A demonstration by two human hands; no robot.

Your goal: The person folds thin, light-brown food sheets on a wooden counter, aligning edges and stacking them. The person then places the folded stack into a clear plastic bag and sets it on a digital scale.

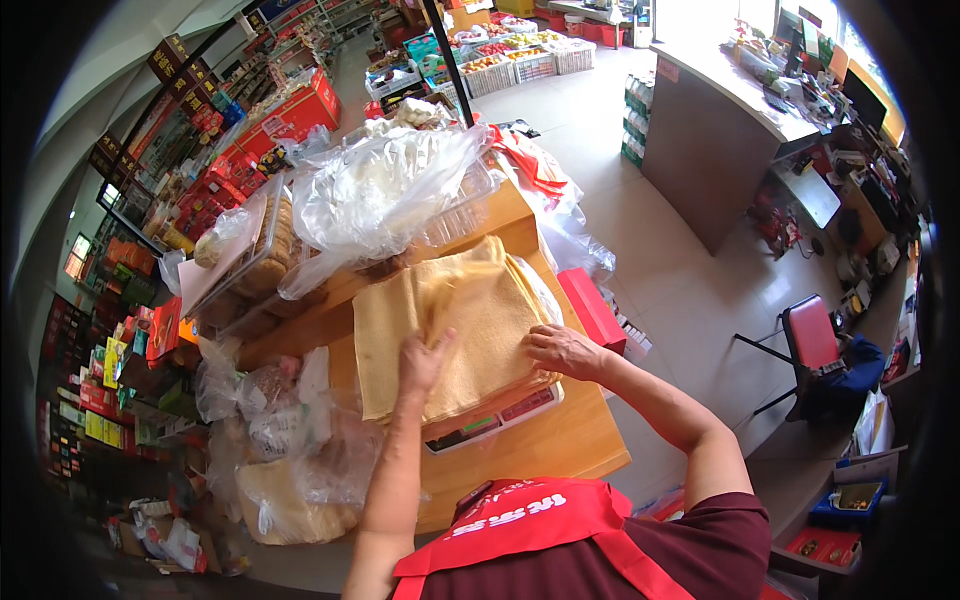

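Note:
A stack of thin tan sheets (487,352), which look like flatbread or tofu skin, lies on a digital scale (480,429) on a wooden table. Over the stack is my left hand (426,364), its fingers at a sheet whose lifted part is blurred; how firmly it grips cannot be told. My right hand (562,351) rests with bent fingertips at the right edge of the stack. Part of the scale shows under the near edge of the stack.
Beyond the stack, clear plastic bags (375,187) cover a raised wooden ledge. Plastic boxes of round baked goods (266,255) stand left. Bagged tan sheets (289,502) lie lower left. A red box (592,311) is beside the table's right edge.

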